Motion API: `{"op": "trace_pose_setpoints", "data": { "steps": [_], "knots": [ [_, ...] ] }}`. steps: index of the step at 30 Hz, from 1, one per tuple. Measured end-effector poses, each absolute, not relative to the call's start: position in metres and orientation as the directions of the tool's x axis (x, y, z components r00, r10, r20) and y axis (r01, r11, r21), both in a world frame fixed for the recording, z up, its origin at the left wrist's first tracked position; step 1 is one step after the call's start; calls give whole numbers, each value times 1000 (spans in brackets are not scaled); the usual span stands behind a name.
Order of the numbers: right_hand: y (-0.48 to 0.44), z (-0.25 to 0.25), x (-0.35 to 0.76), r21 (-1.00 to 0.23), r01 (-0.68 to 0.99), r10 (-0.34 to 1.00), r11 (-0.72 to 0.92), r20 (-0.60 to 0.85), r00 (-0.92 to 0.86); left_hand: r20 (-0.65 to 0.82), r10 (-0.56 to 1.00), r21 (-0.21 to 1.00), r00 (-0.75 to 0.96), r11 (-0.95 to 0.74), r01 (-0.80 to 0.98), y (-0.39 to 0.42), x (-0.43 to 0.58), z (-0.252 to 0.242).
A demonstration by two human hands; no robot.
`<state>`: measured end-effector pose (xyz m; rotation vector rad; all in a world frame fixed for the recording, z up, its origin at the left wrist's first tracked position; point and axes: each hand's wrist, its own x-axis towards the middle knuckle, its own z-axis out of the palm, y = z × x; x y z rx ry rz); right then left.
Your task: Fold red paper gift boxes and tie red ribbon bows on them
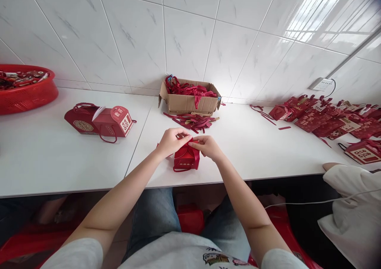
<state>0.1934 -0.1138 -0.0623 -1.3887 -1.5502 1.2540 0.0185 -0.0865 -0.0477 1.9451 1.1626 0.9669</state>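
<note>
A small red gift box (185, 162) with gold lettering stands on the white table in front of me. Dark red ribbon (196, 157) runs over its top and down its right side. My left hand (174, 142) pinches at the top of the box from the left, fingertips on the ribbon. From the right, my right hand (206, 146) pinches the ribbon there too. The fingertips of both hands nearly meet over the lid. A red cord handle hangs along the front lower edge of the box.
Behind the gift box, loose ribbons (195, 122) lie before a cardboard box (190, 103) of red ribbons. Two red gift boxes (113, 122) sit left, near a red basket (29, 97). Many gift boxes (324, 120) crowd the right. A person's sleeve (351, 185) is at the right edge.
</note>
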Motion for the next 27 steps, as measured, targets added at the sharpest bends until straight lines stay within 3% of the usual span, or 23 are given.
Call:
{"op": "trace_pose_setpoints", "data": {
  "steps": [6,10,14,17,27],
  "knots": [
    [-109,-78,189,-969,214,989,125,105,-101,286,898,819,333,-410,402,-87,16,-47],
    [-111,-83,191,-987,137,992,88,74,-102,256,915,792,312,-384,475,-88,4,-48],
    [-117,-86,194,-997,50,986,54,45,-159,167,868,693,467,-441,571,-89,-10,-53],
    [-117,-90,198,-998,3,982,70,68,-175,127,864,666,487,-438,604,-89,-11,-56],
    [-114,-102,206,-972,114,971,205,188,-146,136,885,703,446,-403,586,-91,-7,-58]
  ]
}}
